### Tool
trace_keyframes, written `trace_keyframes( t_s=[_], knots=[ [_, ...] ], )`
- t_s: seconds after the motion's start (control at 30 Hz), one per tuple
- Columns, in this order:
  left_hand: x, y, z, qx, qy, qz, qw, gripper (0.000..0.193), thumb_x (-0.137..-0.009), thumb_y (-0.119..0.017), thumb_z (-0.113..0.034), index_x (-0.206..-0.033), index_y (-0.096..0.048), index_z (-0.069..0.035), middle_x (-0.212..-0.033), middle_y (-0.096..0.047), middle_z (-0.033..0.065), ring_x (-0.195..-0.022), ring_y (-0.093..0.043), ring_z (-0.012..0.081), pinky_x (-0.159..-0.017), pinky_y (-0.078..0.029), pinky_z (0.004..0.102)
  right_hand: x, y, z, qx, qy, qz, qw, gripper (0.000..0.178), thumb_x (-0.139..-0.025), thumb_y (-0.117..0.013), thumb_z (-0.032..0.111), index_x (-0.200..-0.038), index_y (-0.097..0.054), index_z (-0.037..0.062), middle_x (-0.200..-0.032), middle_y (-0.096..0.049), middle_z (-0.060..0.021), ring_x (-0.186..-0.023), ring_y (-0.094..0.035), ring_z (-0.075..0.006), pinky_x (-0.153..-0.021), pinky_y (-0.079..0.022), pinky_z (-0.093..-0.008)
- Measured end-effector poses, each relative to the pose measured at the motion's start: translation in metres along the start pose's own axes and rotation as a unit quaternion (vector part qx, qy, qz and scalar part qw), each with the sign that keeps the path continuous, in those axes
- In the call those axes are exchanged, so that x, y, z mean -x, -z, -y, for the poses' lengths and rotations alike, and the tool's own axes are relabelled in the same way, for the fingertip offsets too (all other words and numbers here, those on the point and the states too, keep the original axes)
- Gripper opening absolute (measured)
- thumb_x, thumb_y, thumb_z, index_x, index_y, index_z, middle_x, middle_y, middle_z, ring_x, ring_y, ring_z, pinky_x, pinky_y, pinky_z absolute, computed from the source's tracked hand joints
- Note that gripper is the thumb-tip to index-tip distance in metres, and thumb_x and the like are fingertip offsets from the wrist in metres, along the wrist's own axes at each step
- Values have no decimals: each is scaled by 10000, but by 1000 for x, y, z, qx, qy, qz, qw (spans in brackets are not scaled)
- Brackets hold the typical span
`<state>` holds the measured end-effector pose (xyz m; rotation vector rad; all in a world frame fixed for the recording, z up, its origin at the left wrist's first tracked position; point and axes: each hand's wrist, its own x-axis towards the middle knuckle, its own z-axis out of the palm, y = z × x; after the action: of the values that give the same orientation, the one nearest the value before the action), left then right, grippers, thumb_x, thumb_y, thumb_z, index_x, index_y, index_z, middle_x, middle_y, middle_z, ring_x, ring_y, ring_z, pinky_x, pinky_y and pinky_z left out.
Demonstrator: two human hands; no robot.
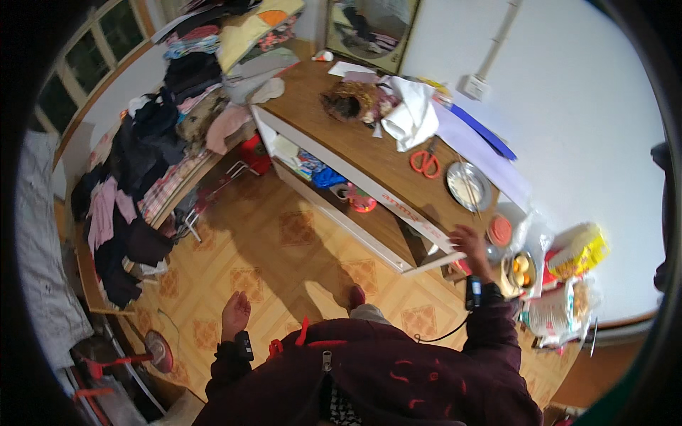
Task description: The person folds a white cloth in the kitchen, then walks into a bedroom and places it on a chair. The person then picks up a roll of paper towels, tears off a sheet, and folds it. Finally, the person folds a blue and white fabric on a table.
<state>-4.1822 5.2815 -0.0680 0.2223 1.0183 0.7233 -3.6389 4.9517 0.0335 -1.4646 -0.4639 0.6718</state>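
Low over the floor hangs my left hand (236, 313), open and loosely curled with nothing in it. My right hand (467, 245) is at the right end of the wooden-topped counter (312, 92), its fingers spread and holding nothing; whether it touches the edge I cannot tell. Just beyond it, a metal plate (469, 186) carries something pale, with a pair of thin sticks lying across it. Red-handled scissors (425, 164) lie left of the plate. A jar with a reddish lid (499, 231) stands right of my right hand, near a bowl of round yellow-orange items (522, 270).
A white cloth (410, 113) and a doll-like brown-haired object (348, 101) lie farther back on the counter. Shelves below hold a blue bag (327, 177). Piled clothes (145, 142) cover the bed at left. A yellow packet (579, 250) and white tub (550, 312) stand at right.
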Motion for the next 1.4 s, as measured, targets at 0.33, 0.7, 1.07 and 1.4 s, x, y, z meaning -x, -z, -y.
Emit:
trace_keyframes(
  t_s=[0.33, 0.7, 1.07, 1.4],
  knots=[
    [22, -12, 10, 80, -104, -58, 990, 146, -830, -553, -169, -939, -524, -77, -890, -600, 67, -789, -567, 170, -699, -476, 293, -116, 184, -57, -217, -71, 323, 918, 206, -860, -465, 285, -897, -510, 87, -805, -551, -27, -704, -517, -131, -672, -455, -282],
    [25, -31, 32, 122, -85, -72, 986, 184, -834, -540, -172, -952, -536, -30, -961, -583, 92, -846, -555, 178, -772, -458, 296, -200, -79, -63, 152, -203, 186, 949, 220, -841, -484, 267, -909, -520, 61, -816, -553, -71, -730, -518, -194, -689, -449, -325],
    [23, -17, 30, 117, -124, -98, 980, 181, -807, -584, -172, -942, -513, -75, -926, -589, 78, -835, -577, 182, -738, -484, 325, -204, -251, -48, 183, -194, 349, 899, 237, -821, -503, 249, -921, -531, 36, -827, -556, -114, -757, -518, -257, -707, -443, -368],
    [50, 65, 16, 176, -171, -113, 963, 203, -817, -566, -182, -977, -514, -70, -943, -592, 73, -849, -577, 179, -744, -471, 325, -173, -335, -33, 230, -175, 374, 881, 256, -803, -520, 233, -932, -540, 13, -837, -558, -153, -781, -518, -314, -722, -437, -406]
  ],
)
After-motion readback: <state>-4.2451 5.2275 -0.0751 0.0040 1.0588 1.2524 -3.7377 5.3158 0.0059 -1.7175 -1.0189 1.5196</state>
